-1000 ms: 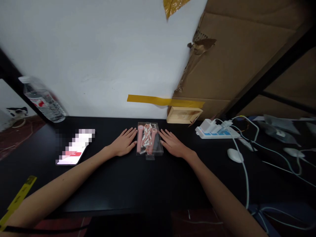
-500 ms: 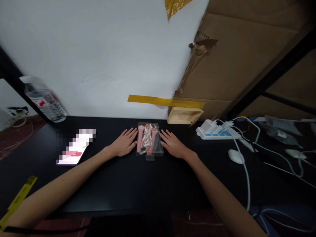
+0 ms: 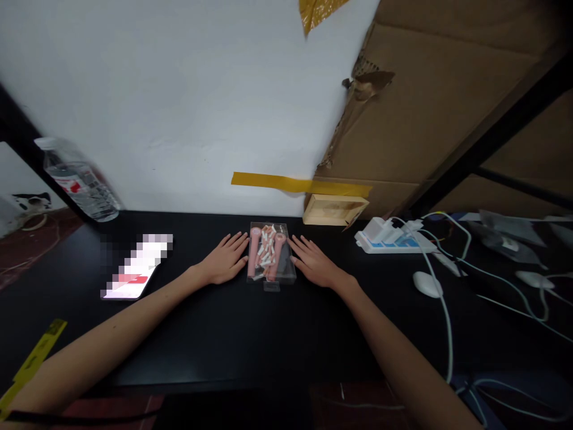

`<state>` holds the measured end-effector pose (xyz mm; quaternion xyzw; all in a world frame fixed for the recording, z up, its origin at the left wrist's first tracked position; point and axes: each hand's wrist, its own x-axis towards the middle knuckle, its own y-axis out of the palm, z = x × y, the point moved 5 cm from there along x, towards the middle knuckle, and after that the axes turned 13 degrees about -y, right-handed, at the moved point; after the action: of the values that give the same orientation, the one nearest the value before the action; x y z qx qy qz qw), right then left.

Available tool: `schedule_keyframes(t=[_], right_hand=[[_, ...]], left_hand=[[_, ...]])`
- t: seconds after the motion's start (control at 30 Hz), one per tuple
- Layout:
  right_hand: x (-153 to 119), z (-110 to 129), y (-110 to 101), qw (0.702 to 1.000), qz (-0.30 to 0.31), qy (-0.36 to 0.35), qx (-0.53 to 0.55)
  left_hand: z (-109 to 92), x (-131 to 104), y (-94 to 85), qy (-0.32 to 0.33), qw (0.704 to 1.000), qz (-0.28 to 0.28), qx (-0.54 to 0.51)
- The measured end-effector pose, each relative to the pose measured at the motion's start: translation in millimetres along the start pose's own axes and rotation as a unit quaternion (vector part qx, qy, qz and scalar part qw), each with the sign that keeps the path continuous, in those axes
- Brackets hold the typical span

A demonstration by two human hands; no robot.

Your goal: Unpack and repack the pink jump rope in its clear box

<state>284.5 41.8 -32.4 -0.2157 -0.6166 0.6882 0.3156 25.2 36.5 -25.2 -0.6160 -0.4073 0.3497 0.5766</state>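
Note:
A clear plastic box (image 3: 286, 269) rests on the black table (image 3: 250, 340), between my two hands. Inside it are two pink sticks with round heads and several small white and pink pieces. My left hand (image 3: 224, 258) lies flat with spread fingers at the box's left side, its fingertips close to the edge. On the right side, my right hand (image 3: 317, 261) is also flat, fingers spread, tips beside the box. Neither hand holds anything. Whether the fingertips touch the box, I cannot tell.
A lit phone (image 3: 138, 269) and a water bottle (image 3: 80, 185) are on the left. At the back is a wooden box (image 3: 335, 210) by the wall. A power strip (image 3: 394, 240), a white mouse (image 3: 427, 284) and cables lie to the right.

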Motion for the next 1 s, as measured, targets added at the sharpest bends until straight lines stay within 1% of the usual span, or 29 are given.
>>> schedule_keyframes(t=[0.27,0.43,0.6,1.0], right_hand=[[0.3,-1.5,2.5,1.0,-0.009,-0.006,-0.004],[1.3,-1.1,2.1,1.0,0.002,0.005,0.003],[1.4,0.0,0.9,1.0,-0.002,0.004,0.01],[1.4,0.7,-0.2,1.0,0.002,0.009,0.001]], left_hand=[[0.6,-0.1,1.0,0.003,1.0,-0.002,-0.005],[0.4,-0.2,0.2,0.003,1.0,-0.005,-0.009],[-0.3,-0.5,-0.3,-0.001,1.0,0.007,-0.002],[-0.4,-0.1,0.0,-0.003,1.0,0.014,0.008]])
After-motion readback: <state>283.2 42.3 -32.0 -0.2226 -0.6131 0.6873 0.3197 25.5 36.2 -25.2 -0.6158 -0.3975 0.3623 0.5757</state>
